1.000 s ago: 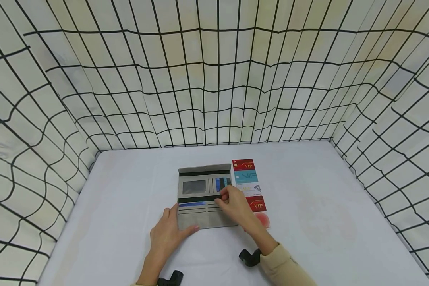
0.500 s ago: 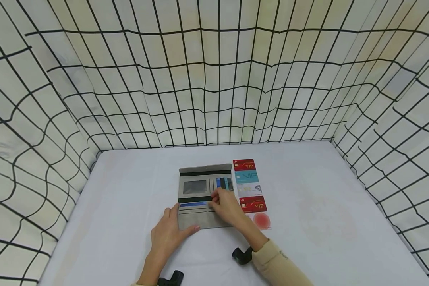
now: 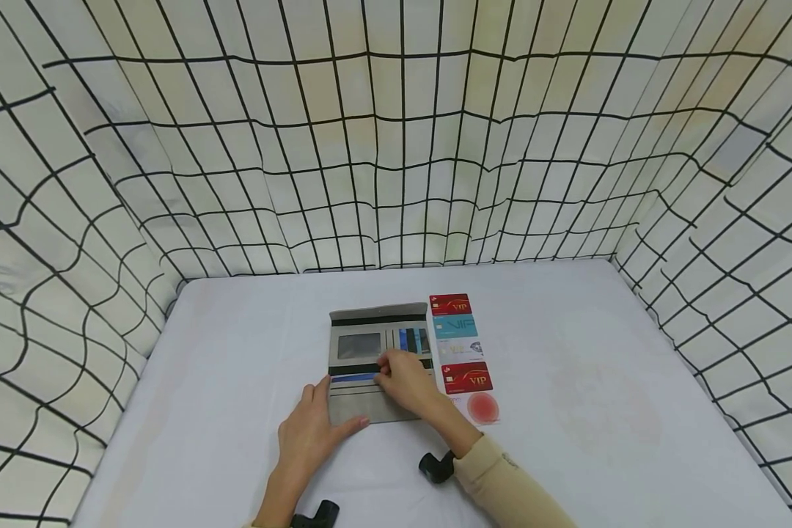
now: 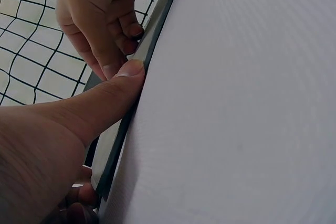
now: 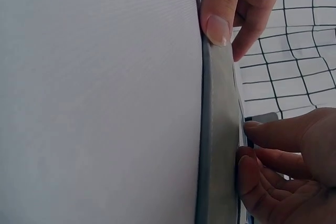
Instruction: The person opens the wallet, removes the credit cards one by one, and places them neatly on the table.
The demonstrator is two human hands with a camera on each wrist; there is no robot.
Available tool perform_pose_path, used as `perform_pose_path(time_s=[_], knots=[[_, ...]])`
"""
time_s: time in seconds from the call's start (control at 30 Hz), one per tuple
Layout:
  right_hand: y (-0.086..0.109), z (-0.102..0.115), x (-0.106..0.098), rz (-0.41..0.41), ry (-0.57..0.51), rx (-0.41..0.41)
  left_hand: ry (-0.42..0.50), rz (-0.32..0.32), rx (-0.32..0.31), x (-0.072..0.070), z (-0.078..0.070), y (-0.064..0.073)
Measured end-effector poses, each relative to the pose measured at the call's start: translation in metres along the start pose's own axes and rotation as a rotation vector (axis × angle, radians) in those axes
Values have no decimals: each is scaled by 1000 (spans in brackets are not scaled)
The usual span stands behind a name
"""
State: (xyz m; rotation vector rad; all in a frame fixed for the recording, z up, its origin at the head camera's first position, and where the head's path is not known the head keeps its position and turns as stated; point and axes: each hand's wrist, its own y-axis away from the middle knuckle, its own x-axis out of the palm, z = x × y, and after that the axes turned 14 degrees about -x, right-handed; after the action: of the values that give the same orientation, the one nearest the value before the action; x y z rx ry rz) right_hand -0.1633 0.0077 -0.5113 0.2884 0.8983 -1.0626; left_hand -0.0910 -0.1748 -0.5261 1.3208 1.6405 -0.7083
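Observation:
An unfolded grey wallet [image 3: 359, 409] lies on the white table, with a clear window [image 3: 358, 345] and several card slots. A blue card edge [image 3: 351, 378] shows in a slot of its near half. My left hand [image 3: 309, 425] rests at the wallet's near left corner, thumb straight on the front edge, fingers along the left side. Over the middle of the wallet is my right hand [image 3: 405, 383], its fingers bent and the fingertips by the right end of the blue edge. The right wrist view shows a gap between the right thumb [image 5: 273, 132] and fingers. I see nothing held there.
Several cards form a column right of the wallet: a red VIP card [image 3: 449, 304], a teal one [image 3: 454, 325], a white one [image 3: 460, 348], another red one [image 3: 467, 378] and one with a pink disc [image 3: 483, 408]. Black netting [image 3: 402, 147] over white sheeting surrounds the table [image 3: 581, 396].
My right hand has slid left across the wallet, from near the upper right slots to the blue card edge. The left hand and the wallet stay put.

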Motion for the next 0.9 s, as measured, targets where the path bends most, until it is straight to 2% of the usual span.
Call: perform_pose_path(time_s=[0.37, 0.7, 0.9], knots=[[-9, 7, 3, 45, 65, -13, 0, 0, 2, -1, 1, 0], [-15, 6, 3, 100, 51, 8, 3, 2, -5, 0, 0, 0], [-16, 4, 4, 107, 56, 21, 13, -5, 5, 0, 1, 0]])
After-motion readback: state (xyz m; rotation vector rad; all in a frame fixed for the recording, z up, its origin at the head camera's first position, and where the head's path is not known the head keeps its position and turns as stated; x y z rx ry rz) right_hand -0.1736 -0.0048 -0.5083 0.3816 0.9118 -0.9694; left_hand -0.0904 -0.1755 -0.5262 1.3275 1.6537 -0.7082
